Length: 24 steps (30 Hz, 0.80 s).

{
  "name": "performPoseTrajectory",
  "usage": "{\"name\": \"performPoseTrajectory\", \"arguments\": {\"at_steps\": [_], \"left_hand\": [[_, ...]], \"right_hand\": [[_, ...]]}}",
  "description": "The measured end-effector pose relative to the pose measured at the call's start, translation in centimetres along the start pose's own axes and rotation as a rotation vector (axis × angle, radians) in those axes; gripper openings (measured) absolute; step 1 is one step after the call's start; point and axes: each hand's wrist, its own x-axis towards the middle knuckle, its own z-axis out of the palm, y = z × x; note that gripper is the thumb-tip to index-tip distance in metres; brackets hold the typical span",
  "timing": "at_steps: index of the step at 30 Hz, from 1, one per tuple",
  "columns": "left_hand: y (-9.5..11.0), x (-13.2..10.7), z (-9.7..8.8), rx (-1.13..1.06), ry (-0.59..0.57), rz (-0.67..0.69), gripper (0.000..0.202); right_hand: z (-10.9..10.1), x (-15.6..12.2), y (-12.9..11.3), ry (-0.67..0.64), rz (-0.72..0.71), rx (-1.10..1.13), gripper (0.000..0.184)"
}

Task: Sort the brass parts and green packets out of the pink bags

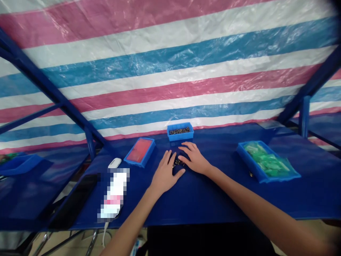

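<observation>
Both of my hands rest on the blue table point(202, 199), side by side near its middle. My left hand point(165, 174) lies flat with its fingers spread. My right hand point(194, 157) also lies palm down, fingers stretched out. Between them sits a small heap of dark little parts point(178, 163), touched by the fingertips of both hands. Just behind the hands stands a small blue tray point(180, 131) filled with the same dark parts.
A blue tray with a red inside point(140, 151) lies left of the hands. A blue tray of green plastic bags point(266, 160) stands at the right. A white object point(114, 163) and a blurred item point(114, 195) lie at the left. A striped tarp hangs behind.
</observation>
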Motion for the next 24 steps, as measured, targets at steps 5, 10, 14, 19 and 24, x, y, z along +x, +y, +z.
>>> {"name": "performPoseTrajectory", "arguments": {"at_steps": [5, 10, 14, 19, 24], "left_hand": [[1.4, 3.8, 2.0, -0.125, -0.027, 0.089, 0.076], [2.6, 7.5, 3.5, -0.162, -0.048, 0.185, 0.046], [2.3, 8.2, 3.8, -0.204, -0.087, 0.2, 0.045], [1.8, 7.7, 3.7, -0.26, -0.035, 0.169, 0.044], [2.0, 7.2, 3.3, -0.234, -0.044, 0.232, 0.055]], "right_hand": [[-2.1, -1.1, 0.6, 0.162, 0.084, -0.028, 0.031], [-5.9, -7.6, -0.5, 0.277, 0.227, -0.283, 0.028], [-7.1, -13.7, -0.5, 0.386, 0.433, -0.462, 0.032], [-6.4, -15.7, 0.6, 0.346, 0.516, -0.427, 0.042], [-3.9, -11.8, 0.3, 0.321, 0.5, -0.17, 0.047]]}}
